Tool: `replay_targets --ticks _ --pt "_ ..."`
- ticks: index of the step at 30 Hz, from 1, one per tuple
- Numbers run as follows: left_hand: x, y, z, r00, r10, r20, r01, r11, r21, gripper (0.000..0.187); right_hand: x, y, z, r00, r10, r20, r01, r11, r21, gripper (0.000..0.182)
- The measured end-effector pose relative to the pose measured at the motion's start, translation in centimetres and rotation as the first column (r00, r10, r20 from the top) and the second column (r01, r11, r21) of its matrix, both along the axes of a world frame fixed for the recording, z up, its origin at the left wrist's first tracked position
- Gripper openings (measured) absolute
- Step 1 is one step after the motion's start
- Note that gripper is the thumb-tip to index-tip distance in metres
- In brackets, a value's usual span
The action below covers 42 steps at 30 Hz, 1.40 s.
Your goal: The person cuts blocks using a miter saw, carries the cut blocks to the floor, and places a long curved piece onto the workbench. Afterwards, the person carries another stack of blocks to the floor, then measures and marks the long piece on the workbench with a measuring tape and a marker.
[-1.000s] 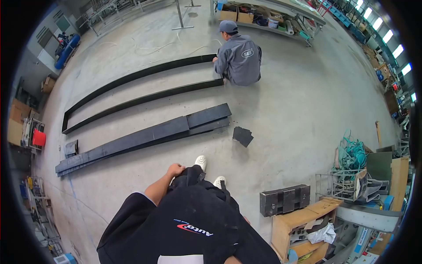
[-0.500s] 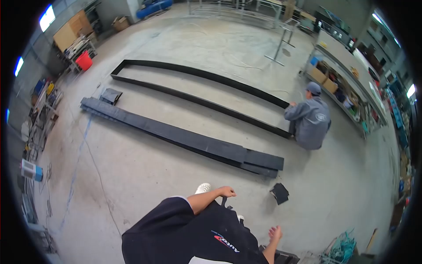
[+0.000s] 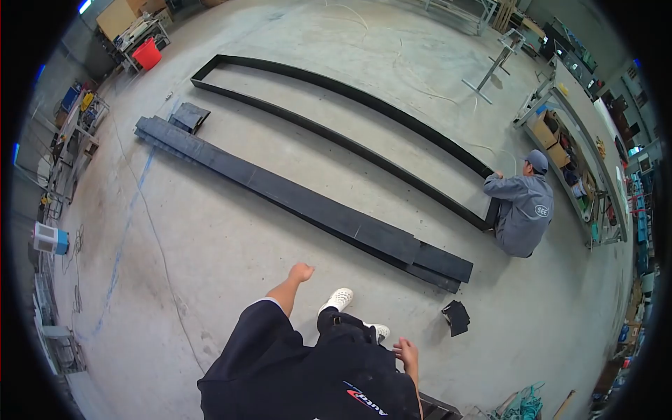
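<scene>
My left hand [image 3: 302, 271] hangs over the bare concrete floor with its fingers curled in and nothing visible in them. My right hand [image 3: 406, 352] is beside my dark apron [image 3: 308, 381], fingers loosely bent and apart, holding nothing. Ahead of me lies a long stack of dark metal channels [image 3: 301, 199]. A small black metal piece [image 3: 456, 318] rests on the floor to the right, beyond my right hand. Farther off is a long narrow black metal frame [image 3: 336, 136] lying on the floor.
A co-worker [image 3: 525, 206] in grey crouches at the frame's right end, hands on it. Beyond stands a metal workbench [image 3: 581, 140] with boxes on its shelf. A cable [image 3: 150, 224] crosses the floor at left. Teal strapping [image 3: 521, 404] lies at lower right. A red bucket [image 3: 147, 53] stands far left.
My left hand has swung forward and left, away from the apron. My right hand has come in closer to my body. The view has tilted down, showing both white shoes.
</scene>
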State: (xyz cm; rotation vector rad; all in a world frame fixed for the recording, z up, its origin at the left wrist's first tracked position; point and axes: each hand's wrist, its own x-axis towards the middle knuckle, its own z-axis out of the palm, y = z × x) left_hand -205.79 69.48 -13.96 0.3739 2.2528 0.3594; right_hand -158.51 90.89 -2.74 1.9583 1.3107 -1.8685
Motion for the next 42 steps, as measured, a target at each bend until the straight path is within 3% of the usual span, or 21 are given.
replay_targets --ticks 2,4,7,10,15,19,21,27,34,42 --pt "1.5 2.5 -0.9 0.997 0.017 0.081 -0.021 0.999 0.043 0.053 -0.4 -0.8 -0.7 0.982 0.188 0.022 -0.187 0.98 -0.07 0.049" --pt "4.4 6.3 -0.6 0.991 -0.03 0.13 0.017 0.995 0.1 0.052 -0.7 -0.6 0.0 0.983 0.183 0.035 -0.179 0.98 -0.089 0.049" --pt "10.0 12.6 -0.2 0.953 -0.206 0.222 0.147 0.955 0.257 0.05 -0.3 0.5 1.2 0.992 -0.092 0.083 0.092 0.996 0.002 0.047" --pt "15.2 17.5 3.5 0.878 -0.386 0.282 0.278 0.892 0.356 0.049 0.7 1.2 2.6 0.971 -0.22 0.092 0.214 0.974 0.068 0.047" --pt "19.3 21.7 5.3 0.727 -0.629 0.275 0.475 0.75 0.46 0.05 2.2 0.1 3.8 0.961 -0.25 0.121 0.239 0.966 0.098 0.044" --pt "17.3 20.5 2.6 0.714 -0.634 0.298 0.505 0.76 0.41 0.051 2.7 -2.6 2.9 0.942 -0.307 0.138 0.305 0.952 0.038 0.043" --pt "15.1 18.8 -0.4 0.718 -0.62 0.316 0.536 0.782 0.317 0.052 4.0 -4.1 1.6 0.928 -0.358 0.103 0.364 0.93 -0.046 0.043" --pt "7.7 13.2 -3.3 0.814 -0.538 0.22 0.542 0.839 0.046 0.053 6.3 -7.7 1.3 0.859 -0.505 0.084 0.508 0.861 -0.022 0.042" --pt "7.9 13.3 -2.5 0.867 -0.435 0.245 0.418 0.901 0.119 0.054 5.5 -8.9 2.5 0.873 -0.457 0.167 0.468 0.884 -0.025 0.042" --pt "14.1 14.2 -1.0 0.838 -0.412 0.358 0.334 0.906 0.261 0.048 1.9 -9.0 2.8 0.953 -0.225 0.201 0.232 0.973 -0.012 0.042"
